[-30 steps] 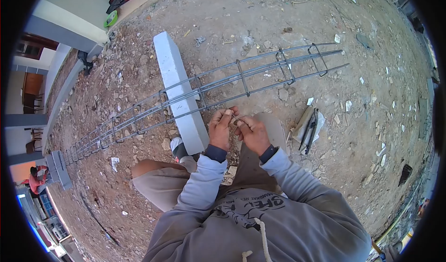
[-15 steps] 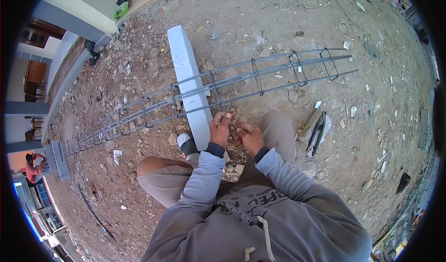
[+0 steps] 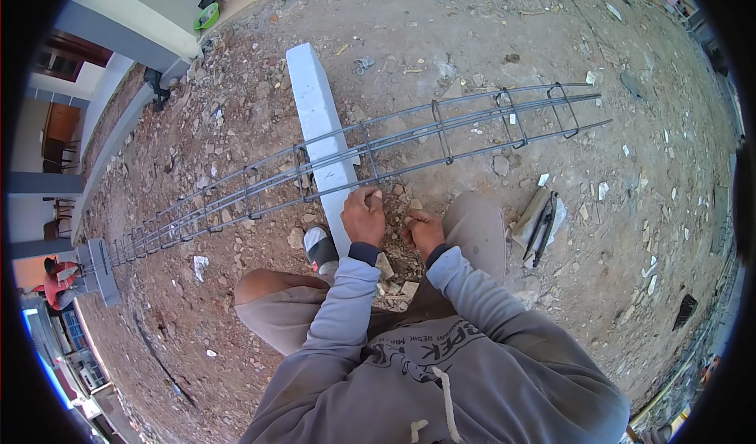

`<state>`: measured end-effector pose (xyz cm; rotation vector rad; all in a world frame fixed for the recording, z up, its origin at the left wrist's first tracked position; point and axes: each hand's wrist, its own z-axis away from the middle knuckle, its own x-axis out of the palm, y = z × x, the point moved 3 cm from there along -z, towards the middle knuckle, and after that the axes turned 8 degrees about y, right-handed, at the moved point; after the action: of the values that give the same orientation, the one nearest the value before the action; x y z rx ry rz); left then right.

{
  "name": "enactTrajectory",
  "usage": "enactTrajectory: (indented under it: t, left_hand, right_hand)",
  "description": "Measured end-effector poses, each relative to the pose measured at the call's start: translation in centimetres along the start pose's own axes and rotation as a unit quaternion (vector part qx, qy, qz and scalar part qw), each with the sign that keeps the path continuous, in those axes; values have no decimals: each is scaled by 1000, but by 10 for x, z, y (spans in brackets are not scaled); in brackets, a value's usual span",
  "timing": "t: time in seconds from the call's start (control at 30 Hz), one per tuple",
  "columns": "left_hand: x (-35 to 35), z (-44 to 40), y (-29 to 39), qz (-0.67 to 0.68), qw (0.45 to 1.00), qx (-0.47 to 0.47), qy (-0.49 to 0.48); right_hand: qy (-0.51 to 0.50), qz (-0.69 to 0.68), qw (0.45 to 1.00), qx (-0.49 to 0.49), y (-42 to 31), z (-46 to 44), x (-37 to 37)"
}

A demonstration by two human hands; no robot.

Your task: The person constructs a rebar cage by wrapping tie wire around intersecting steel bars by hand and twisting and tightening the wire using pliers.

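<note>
My left hand (image 3: 364, 217) is closed with its fingers curled, over the near part of a whitish beam (image 3: 316, 101) and just below the lowest bar of a rebar cage (image 3: 441, 133). My right hand (image 3: 424, 231) is closed, fingers bent inward, near my right knee and apart from the left. Whatever either hand pinches is too small or hidden to make out. The long cage of steel bars and square stirrups lies across the beam. Right of my knee, a dark long-handled tool (image 3: 543, 233) rests on a pale block (image 3: 529, 217).
Stones and pale fragments litter the dirt ground (image 3: 472, 42). The far-left end of the cage meets a grey block (image 3: 102, 271), where another person (image 3: 59, 282) in red crouches. A green basin (image 3: 206, 16) stands at upper left, by a building.
My hands have moved apart. My left hand has shifted left, onto the beam's near part; my right hand stays near my knee. The view has shifted slightly.
</note>
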<state>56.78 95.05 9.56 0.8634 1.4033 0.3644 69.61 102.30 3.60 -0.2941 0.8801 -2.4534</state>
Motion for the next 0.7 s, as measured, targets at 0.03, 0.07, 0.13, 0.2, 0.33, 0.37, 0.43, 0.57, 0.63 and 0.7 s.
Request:
enactTrajectory:
  t: [0.03,0.07,0.13,0.2,0.33,0.37,0.43,0.57,0.63,0.7]
  left_hand:
    - [-4,-4,1,-38,997,52,40]
    - [-3,-9,3,-56,995,71,42]
    - [-4,-22,13,-92,988,111,46]
    - [4,-32,14,-118,982,141,33]
    - [11,-38,7,-146,980,132,-35]
    - [12,-37,5,-138,980,141,-33]
    - [12,-36,-1,-123,979,158,-28]
    - [13,-37,-2,-133,974,182,-28]
    - [15,-39,-6,-116,976,181,-31]
    - [16,-42,-9,-88,981,167,-47]
  right_hand:
    - [7,-25,1000,0,2,-6,3]
    - [13,-50,999,-1,2,-16,7]
    - [12,-84,996,-2,-5,-31,16]
    - [-2,-103,995,1,-14,-44,25]
    - [-58,-111,992,-30,-23,-60,42]
    - [-66,-109,991,-33,-21,-63,42]
    - [-82,-105,990,-37,-16,-68,42]
    - [-81,-117,988,-62,-15,-75,43]
    - [-78,-128,986,-67,-16,-80,45]
    - [-78,-98,987,-103,-18,-88,47]
